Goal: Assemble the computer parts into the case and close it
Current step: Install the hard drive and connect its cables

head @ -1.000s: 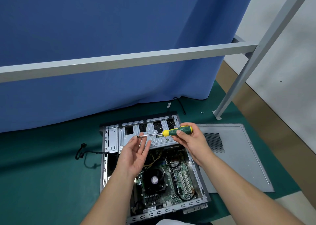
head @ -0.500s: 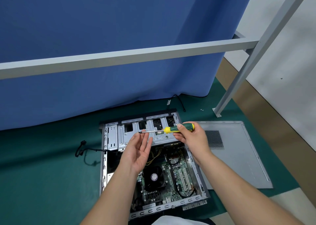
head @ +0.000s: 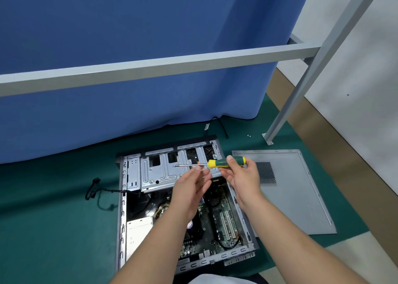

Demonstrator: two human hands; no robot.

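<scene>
An open computer case (head: 123,208) lies flat on the green mat, its motherboard (head: 224,219) and silver drive cage (head: 159,171) exposed. Above the cage my right hand (head: 243,176) holds a green and yellow screwdriver (head: 217,162) level, tip pointing left. My left hand (head: 191,186) hovers just under the metal shaft with fingers spread, fingertips near the shaft. The grey side panel (head: 301,186) lies flat on the mat to the right of the case.
A grey metal frame bar (head: 150,68) crosses above the work area, its leg (head: 286,115) standing on the mat at the right. A blue curtain hangs behind. A black cable (head: 94,193) trails left of the case. Two small screws (head: 248,135) lie near the leg's foot.
The left fingertips have slid away from the screwdriver tip toward the handle. The right hand and screwdriver stay almost in place; the view shifted slightly.
</scene>
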